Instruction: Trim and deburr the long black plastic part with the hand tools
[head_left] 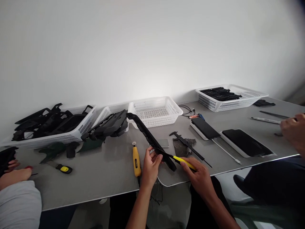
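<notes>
My left hand (152, 163) grips a long black plastic trim part (149, 136) near its lower end, and the part slants up to the left above the table. Closed around a yellow-and-black utility knife (184, 161) is my right hand (199, 173). The knife's front end meets the trim part close to my left fingers; its blade is too small to make out. Left of my left hand lies a yellow rotary tool (136, 161). Beyond my right hand, a black caliper (187, 144) rests partly on a dark grey cloth-like piece (181, 149).
White baskets hold black parts at the left (85, 128) and right (214, 106); another white basket (154, 121) stands mid-table. Two black-and-white power banks (206, 128) (246, 143) lie right. A yellow-and-black handled tool (64, 168) lies left. Co-workers' hands (16, 176) (294, 130) flank me.
</notes>
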Tool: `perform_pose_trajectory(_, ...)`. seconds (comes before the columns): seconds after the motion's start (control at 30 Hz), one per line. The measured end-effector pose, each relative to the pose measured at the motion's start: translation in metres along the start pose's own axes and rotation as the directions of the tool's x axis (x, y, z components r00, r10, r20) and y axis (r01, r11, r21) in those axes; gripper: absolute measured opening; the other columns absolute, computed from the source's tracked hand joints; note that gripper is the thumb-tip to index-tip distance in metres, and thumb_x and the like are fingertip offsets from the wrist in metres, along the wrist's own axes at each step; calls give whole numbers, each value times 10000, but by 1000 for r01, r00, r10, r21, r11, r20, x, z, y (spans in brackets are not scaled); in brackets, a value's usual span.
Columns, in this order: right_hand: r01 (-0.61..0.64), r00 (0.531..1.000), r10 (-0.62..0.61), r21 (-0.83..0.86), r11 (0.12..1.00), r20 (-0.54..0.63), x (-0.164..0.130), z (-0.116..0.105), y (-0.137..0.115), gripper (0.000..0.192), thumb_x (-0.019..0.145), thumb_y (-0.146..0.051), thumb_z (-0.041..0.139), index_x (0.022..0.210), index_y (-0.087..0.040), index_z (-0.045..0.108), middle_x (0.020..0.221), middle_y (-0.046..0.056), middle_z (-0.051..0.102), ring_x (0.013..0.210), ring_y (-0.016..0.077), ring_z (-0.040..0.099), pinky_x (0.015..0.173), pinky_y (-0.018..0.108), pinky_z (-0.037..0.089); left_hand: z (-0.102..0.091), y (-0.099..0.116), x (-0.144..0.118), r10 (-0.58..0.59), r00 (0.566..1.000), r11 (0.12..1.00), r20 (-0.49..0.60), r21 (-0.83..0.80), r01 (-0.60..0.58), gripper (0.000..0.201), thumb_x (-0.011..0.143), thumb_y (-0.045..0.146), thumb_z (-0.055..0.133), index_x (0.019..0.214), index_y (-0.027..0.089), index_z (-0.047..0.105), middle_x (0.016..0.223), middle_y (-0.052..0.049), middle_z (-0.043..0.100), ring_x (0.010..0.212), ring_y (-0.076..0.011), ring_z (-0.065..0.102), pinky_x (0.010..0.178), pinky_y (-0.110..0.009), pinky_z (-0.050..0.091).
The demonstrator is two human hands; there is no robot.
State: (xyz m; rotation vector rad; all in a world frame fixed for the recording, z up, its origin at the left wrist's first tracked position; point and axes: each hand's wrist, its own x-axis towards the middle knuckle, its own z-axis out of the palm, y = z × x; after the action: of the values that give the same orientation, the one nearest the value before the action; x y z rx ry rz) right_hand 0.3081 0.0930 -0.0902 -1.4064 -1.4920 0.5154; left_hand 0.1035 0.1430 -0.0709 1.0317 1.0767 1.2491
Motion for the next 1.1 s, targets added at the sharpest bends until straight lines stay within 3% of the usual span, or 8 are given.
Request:
perform_pose_trajectory(0.33, 29, 999, -29, -6, 1000, -21, 0, -6, -1, 404, 1013, -598, 607, 1071, -272, 838, 978, 64, 806, 912, 259, 726, 816, 371, 537, -3, -4, 1, 5, 1000, 1000, -5, 4, -5, 723, 851, 587, 812, 1402, 211, 532, 1216, -155, 776, 1068, -290, 767, 783, -351, 631)
perform_pose_trajectory(0.47, 55, 998, -55, -22, 998, 14, -1, -7, -2, 398, 1015, -601, 611, 1085, -284, 842, 993, 55, 809, 899, 252, 718, 821, 373, 525, -5, -6, 0, -4, 1000, 1000, 30, 11, 4, 748, 854, 575, 821, 1451, 202, 569, 1247, -157, 778, 1147, -294, 751, 886, -359, 619)
perform_pose_trajectory(0.73, 30, 999, -31, -19, 999, -25, -1, -4, 0, 376, 1021, -566, 618, 1084, -266, 836, 998, 55, 805, 912, 245, 722, 821, 350, 522, -5, -1, -2, -42, 996, 999, 81, -2, 42, 762, 845, 539, 826, 1479, 187, 591, 1282, -157, 773, 1247, -309, 714, 1013, -388, 589)
perform_pose_trajectory(0.83, -31, 997, 32, 24, 999, -66, 0, -4, -2, 411, 1018, -575, 616, 1072, -229, 830, 1016, 72, 804, 924, 245, 730, 819, 331, 540, -3, 1, -2, -35, 996, 999, 77, -17, 36, 704, 830, 486, 823, 1435, 186, 625, 1232, -140, 786, 1251, -309, 700, 1019, -387, 573)
perform_pose_trajectory(0.93, -55, 997, 56, 10, 998, -62, 1, -5, -2, 437, 1008, -603, 614, 1040, -227, 834, 984, 71, 801, 892, 246, 728, 796, 328, 532, -2, 5, -3, -29, 998, 999, 57, -26, 31, 605, 824, 415, 789, 1367, 179, 662, 1139, -115, 793, 1166, -286, 715, 972, -354, 564)
perform_pose_trajectory(1.1, 5, 999, -3, -49, 999, 37, 1, -5, 0, 441, 1001, -631, 611, 1000, -261, 852, 916, 58, 799, 833, 249, 711, 776, 349, 494, -4, 12, -9, -59, 997, 998, 41, -18, 60, 650, 893, 510, 692, 1434, 158, 606, 837, -31, 722, 773, -212, 675, 714, -298, 528)
